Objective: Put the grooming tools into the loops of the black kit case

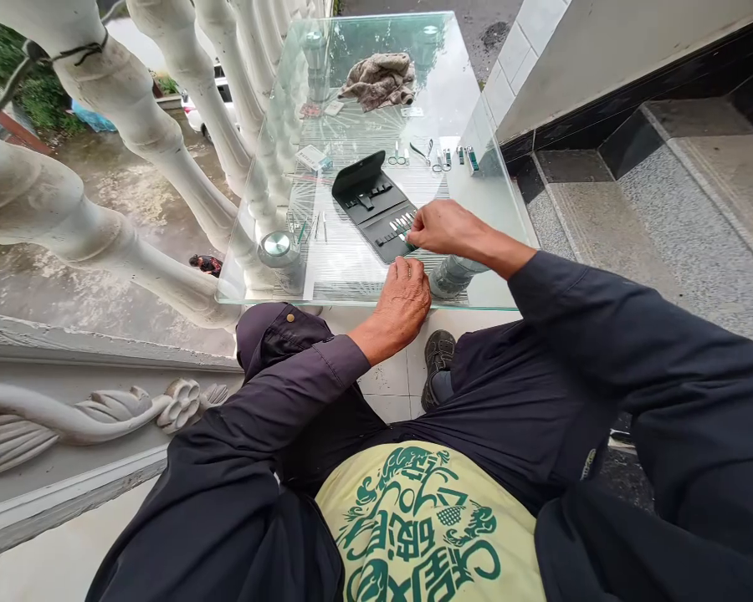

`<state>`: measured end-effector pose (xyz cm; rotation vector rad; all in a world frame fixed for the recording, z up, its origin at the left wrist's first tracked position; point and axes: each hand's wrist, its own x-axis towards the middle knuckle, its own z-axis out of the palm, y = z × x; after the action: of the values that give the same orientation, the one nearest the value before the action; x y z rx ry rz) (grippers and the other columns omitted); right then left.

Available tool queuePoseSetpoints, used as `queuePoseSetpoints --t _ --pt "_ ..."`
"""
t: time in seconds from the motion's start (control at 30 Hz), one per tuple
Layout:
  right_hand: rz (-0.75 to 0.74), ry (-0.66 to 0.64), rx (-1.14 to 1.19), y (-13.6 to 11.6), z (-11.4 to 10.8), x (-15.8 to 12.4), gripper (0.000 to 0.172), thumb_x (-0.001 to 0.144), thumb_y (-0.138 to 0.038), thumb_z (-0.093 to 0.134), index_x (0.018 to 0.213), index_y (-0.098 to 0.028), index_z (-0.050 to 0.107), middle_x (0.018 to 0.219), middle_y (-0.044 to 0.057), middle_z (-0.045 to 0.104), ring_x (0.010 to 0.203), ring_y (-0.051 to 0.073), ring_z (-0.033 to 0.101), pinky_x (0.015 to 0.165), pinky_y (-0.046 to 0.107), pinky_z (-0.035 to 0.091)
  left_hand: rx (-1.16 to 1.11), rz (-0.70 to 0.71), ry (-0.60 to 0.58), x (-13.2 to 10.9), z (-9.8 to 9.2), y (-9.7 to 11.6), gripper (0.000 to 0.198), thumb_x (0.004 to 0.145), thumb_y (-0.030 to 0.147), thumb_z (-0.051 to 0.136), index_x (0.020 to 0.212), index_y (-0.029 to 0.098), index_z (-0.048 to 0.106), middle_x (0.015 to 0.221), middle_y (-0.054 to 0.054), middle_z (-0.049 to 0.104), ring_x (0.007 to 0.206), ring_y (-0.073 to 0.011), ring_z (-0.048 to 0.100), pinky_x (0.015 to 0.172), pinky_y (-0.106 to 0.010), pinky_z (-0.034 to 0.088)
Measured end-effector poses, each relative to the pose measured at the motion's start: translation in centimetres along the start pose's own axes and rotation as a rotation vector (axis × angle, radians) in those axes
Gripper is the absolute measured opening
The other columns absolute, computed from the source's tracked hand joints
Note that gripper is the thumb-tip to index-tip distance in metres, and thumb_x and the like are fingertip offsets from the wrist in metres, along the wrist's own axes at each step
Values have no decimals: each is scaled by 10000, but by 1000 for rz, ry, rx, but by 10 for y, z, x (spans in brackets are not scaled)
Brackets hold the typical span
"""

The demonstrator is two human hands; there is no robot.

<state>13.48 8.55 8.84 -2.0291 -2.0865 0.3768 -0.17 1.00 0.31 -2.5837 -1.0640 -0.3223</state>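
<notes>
A black manicure case [376,205] lies unfolded on the glass table [351,280], with several slim metal tools [402,222] in the loops of its near half. Over the case's right edge, my right hand [448,227] pinches a small tool with a green part; its exact kind is hidden by the fingers. My left hand [405,301] is at the near corner of the case, fingers curled together; what they hold, if anything, is hidden. Behind the case lie small scissors [398,157], nippers [422,151] and nail clippers [473,160]. Two thin tools [321,226] rest left of it.
A crumpled brown cloth [380,81] and a small box [314,159] are on the table. White balusters [163,142] line the left side; stone steps [608,209] rise on the right. A person [207,265] is visible below, beyond the balusters.
</notes>
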Motion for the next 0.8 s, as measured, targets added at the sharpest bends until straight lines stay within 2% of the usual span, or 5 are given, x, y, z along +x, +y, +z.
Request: queuePoseSetpoints --t 0.13,0.27,0.43,0.67,0.8 --pt "-27 119 -111 1 21 -11 206 806 -341 646 874 -159 716 855 143 698 872 277 640 728 319 444 -6 -7 -4 -1 1 1 474 882 206 527 1283 -46 505 1316 -288 445 1289 -436 378 1076 -557 313" --pt "6 187 -183 -2 30 -8 293 819 -322 604 998 -116 711 974 223 692 991 350 637 819 375 459 -5 -6 -5 0 2 1 455 890 195 504 1264 -64 515 1315 -296 452 1284 -425 395 1082 -538 323" --pt "34 133 -155 -4 29 -4 310 761 -322 652 956 -89 715 950 248 684 945 378 647 769 392 474 -17 8 6 -1 3 -1 534 861 196 548 1289 -107 454 1336 -316 417 1289 -425 381 1090 -511 316" --pt "54 130 -37 4 31 1 297 734 -356 682 897 -109 707 878 213 677 880 337 651 726 361 462 -70 34 13 -2 1 -12 443 891 197 493 1293 16 453 1278 -243 488 1225 -347 456 1051 -497 367" --pt "71 138 11 10 36 4 314 727 -368 693 914 -117 705 895 214 677 909 343 650 730 351 457 -77 33 28 -6 3 -13 543 883 237 529 1347 -4 386 1331 -261 454 1293 -363 418 1078 -497 351"
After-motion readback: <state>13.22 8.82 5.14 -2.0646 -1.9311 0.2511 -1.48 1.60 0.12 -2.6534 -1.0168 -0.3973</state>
